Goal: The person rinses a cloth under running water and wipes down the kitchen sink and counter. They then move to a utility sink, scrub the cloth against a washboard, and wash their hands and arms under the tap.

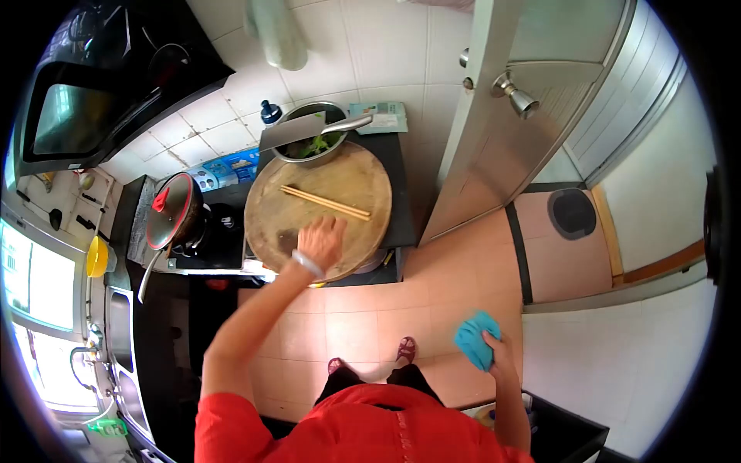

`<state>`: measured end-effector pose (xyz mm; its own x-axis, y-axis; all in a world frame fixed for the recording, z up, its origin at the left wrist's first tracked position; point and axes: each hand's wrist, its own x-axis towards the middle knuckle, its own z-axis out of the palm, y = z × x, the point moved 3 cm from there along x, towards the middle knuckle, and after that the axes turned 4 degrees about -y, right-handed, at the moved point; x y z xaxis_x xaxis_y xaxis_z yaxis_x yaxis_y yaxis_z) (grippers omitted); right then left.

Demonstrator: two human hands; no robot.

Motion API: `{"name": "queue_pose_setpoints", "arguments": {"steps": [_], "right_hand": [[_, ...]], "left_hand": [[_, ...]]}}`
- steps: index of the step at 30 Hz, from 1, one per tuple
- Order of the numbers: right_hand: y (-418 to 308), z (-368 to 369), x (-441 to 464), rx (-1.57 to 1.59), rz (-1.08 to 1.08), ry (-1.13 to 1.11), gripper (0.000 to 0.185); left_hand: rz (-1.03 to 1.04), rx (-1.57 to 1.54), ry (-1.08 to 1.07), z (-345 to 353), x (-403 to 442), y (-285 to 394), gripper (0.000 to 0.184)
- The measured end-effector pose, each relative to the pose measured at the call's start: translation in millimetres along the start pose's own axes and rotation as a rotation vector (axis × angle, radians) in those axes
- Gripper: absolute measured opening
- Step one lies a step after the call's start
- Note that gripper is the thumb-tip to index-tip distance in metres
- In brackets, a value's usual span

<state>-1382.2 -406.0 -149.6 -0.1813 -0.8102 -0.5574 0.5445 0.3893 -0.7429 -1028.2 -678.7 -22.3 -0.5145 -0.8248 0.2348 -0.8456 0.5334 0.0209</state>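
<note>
Hanging at the side, well apart from the counter, a blue cloth (pixel 475 341) is gripped in the right hand (pixel 500 355), its fingers closed on the fabric. The left hand (pixel 320 241) is held low over a round wooden board (pixel 343 171); its fingers seem bent and close together, but whether anything is pinched, or the wood touched, cannot be told. Just beyond, two chopsticks (pixel 325 202) are laid slantwise on the board; they could be rolled away if brushed by the wrist or cloth. Behind them a cleaver (pixel 296 133) is balanced across a metal bowl (pixel 310 161) of greens; it might be toppled if the bowl were nudged or the handle knocked.

The board is set on a black counter (pixel 401 181), with a lidded pan (pixel 167 216) placed to its left. Beyond, the wall (pixel 386 46) is tiled in white, and a door (pixel 490 147) is seen at the right.
</note>
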Motion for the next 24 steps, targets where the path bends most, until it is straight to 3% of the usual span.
{"name": "queue_pose_setpoints", "arguments": {"steps": [5,10,13,17,21,24], "right_hand": [[-23.0,-69.4,-19.7,0.152,-0.069,0.286,0.039],[-1.7,-98.7,-19.2,0.289,-0.046,0.427,0.037],[-15.0,-89.8,-2.0,0.242,-0.020,0.406,0.038],[-62.0,-72.5,33.6,0.190,-0.047,0.364,0.039],[-123.4,-64.4,73.9,0.173,-0.140,0.303,0.040],[-172.6,-57.0,85.0,0.147,-0.193,0.274,0.043]], "left_hand": [[0.222,0.330,-0.160,52.4,65.4,-22.8,0.016],[0.282,0.307,-0.274,54.4,69.2,-45.5,0.016],[0.271,0.286,-0.206,53.8,65.3,-76.2,0.013],[0.101,0.301,-0.268,53.4,55.2,-102.9,0.013],[0.097,0.213,-0.182,46.7,55.8,-92.1,0.013],[0.074,0.213,-0.247,36.9,61.2,-78.2,0.016]]}}
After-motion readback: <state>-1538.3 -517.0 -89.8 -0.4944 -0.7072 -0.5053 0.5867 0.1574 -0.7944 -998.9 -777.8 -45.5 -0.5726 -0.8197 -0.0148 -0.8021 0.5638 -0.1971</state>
